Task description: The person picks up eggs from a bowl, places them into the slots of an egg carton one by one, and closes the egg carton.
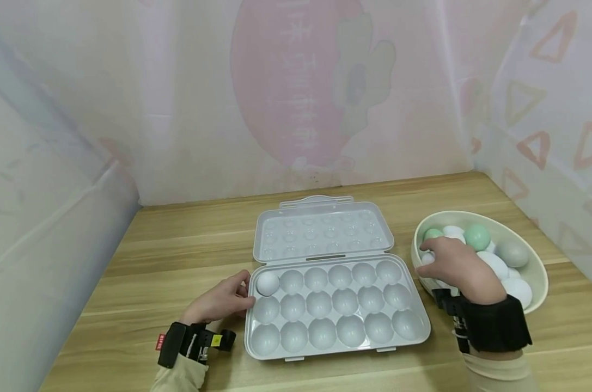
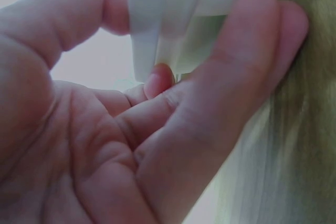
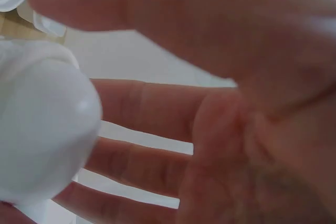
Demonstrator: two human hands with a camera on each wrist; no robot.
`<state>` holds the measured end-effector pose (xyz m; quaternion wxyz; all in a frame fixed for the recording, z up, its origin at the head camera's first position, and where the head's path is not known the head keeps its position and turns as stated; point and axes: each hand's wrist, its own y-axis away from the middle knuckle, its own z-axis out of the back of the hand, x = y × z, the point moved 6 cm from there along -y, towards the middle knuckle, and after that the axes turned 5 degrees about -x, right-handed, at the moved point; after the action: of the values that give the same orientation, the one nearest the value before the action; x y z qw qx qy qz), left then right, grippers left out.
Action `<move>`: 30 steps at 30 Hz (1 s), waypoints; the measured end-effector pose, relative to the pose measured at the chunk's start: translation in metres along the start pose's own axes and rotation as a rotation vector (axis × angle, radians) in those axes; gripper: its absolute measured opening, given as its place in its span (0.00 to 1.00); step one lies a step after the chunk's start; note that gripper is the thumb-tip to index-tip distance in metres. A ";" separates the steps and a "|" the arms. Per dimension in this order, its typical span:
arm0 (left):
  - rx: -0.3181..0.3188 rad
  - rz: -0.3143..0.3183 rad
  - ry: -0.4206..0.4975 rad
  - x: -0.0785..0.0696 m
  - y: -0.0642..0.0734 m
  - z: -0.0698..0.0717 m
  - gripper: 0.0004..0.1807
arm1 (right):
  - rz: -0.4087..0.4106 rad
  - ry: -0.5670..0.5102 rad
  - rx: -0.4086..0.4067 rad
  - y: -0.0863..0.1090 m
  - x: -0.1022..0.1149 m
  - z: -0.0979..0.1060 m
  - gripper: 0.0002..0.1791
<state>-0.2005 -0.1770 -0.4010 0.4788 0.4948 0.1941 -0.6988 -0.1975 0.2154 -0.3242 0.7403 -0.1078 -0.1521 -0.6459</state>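
Note:
A light grey plastic egg tray (image 1: 340,350) lies unfolded on the table, its lid (image 1: 320,242) laid back behind it. One white egg (image 1: 267,283) sits in the far left cup. My left hand (image 1: 222,298) pinches the tray's left edge between thumb and fingers. At the right, my right hand (image 1: 457,267) reaches over the left side of a cream bowl (image 1: 541,272) of eggs. In the right wrist view its fingers reach behind a white egg (image 3: 47,129), while the thumb stands apart from it.
White, grey and green eggs fill the bowl, among them a green egg (image 1: 477,237) and a grey egg (image 1: 512,253). Printed cloth walls (image 1: 188,109) close off the wooden table (image 1: 178,239) at the back and both sides.

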 end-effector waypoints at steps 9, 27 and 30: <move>-0.008 -0.005 -0.018 0.000 -0.001 0.000 0.13 | 0.015 -0.012 0.006 -0.002 -0.002 -0.004 0.23; -0.011 -0.006 -0.006 0.000 0.000 0.000 0.12 | 0.108 -0.037 -0.139 0.001 0.002 0.010 0.16; -0.008 -0.005 0.010 0.000 -0.001 -0.001 0.12 | 0.120 -0.054 -0.167 0.002 0.003 0.013 0.16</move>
<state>-0.2005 -0.1761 -0.4015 0.4781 0.4957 0.2007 -0.6968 -0.1962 0.2175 -0.3108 0.7616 -0.1953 -0.1110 -0.6078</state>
